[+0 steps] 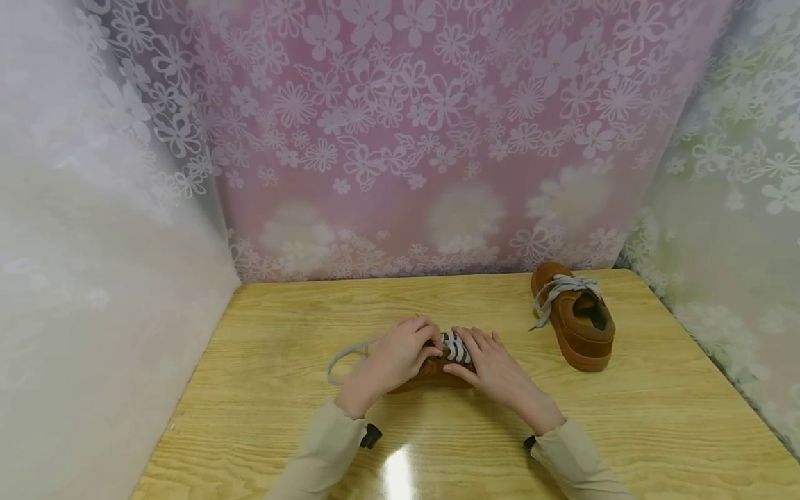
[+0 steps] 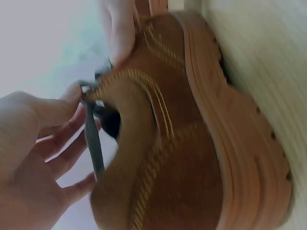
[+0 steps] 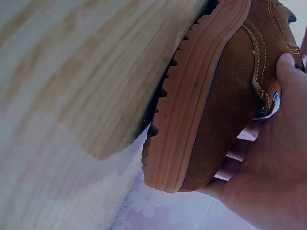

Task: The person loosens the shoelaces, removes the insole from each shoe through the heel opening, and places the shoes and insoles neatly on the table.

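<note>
A brown shoe (image 1: 430,375) with grey laces and yellow stitching stands on its sole at mid-table. My left hand (image 1: 400,351) is over its ankle opening, thumb and fingertips pinching the grey shoelace (image 2: 93,139) at the upper eyelet. Part of that lace loops out onto the table on the left. Over the toe end, my right hand (image 1: 496,368) holds the shoe, its thumb (image 3: 287,67) on the near side and the other fingers across the front. The laced rows (image 1: 457,347) show between both hands.
A second brown shoe (image 1: 573,326) with loose grey laces stands at the back right of the wooden table (image 1: 300,305). Flowered pink cloth (image 1: 387,160) hangs behind, and pale cloth closes off both sides.
</note>
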Demonstrator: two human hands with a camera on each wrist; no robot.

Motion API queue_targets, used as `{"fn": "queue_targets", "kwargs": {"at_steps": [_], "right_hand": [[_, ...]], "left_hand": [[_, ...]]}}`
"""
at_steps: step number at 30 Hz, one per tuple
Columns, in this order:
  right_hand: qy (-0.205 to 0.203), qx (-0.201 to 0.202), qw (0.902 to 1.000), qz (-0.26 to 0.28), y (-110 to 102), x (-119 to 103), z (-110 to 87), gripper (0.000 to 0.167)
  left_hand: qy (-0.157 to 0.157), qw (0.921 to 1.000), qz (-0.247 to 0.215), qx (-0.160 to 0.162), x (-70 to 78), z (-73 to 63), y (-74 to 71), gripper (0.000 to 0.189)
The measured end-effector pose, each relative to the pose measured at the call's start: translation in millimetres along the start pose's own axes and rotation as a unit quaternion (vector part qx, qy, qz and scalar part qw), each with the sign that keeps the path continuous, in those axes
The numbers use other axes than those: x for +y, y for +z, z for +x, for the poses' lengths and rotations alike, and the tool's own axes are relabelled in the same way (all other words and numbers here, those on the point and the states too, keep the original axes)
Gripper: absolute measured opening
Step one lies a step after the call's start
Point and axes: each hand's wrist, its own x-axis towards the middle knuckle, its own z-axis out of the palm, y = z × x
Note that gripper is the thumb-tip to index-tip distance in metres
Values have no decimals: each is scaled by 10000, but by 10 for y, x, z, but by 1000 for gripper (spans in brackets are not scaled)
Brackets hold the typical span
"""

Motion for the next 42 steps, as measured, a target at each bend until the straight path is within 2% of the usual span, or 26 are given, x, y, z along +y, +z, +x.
{"fn": "queue_targets", "kwargs": {"at_steps": [3, 6, 9, 12, 15, 19, 23, 30, 33, 37, 40, 42], "right_hand": [[-31, 67, 10000, -29, 3, 17, -10, 72], [-71, 114, 9999, -67, 4, 33, -16, 70], [-52, 92, 9999, -63, 6, 35, -10, 71], [3, 25, 10000, -23, 7, 22, 0, 72], [40, -34, 10000, -21, 10, 11, 3, 73], [54, -36, 10000, -32, 13, 14, 0, 73], [4, 13, 10000, -36, 14, 13, -4, 72], [-127, 46, 9999, -43, 12, 24, -7, 71], [-191, 59, 9997, -162, 12, 41, -4, 71], [-291, 29, 9991, -309, 17, 57, -7, 70], [-309, 58, 9990, -328, 19, 57, -9, 70], [-290, 104, 9992, -271, 24, 52, -4, 70]], "left_hand": [[16, 9993, 289, -234, 136, 3, 25, 6], [-165, 9992, 239, -268, 211, 4, 62, 5], [-399, 9990, -147, 125, 178, -5, 77, 8], [-523, 9965, -371, 543, 85, -30, 66, 9], [-540, 9964, -258, 593, 16, -61, 54, 9], [-494, 9977, -165, 432, -6, -71, 46, 10], [-445, 9979, 60, 461, 21, -54, 64, 6], [183, 9961, 13, 866, 173, -54, 102, 13], [304, 9938, 52, 1073, 237, -72, 169, 14], [463, 9908, -140, 1265, 298, -100, 255, 19], [421, 9900, -410, 1286, 309, -113, 255, 23], [183, 9892, -448, 1386, 288, -117, 229, 23]]}}
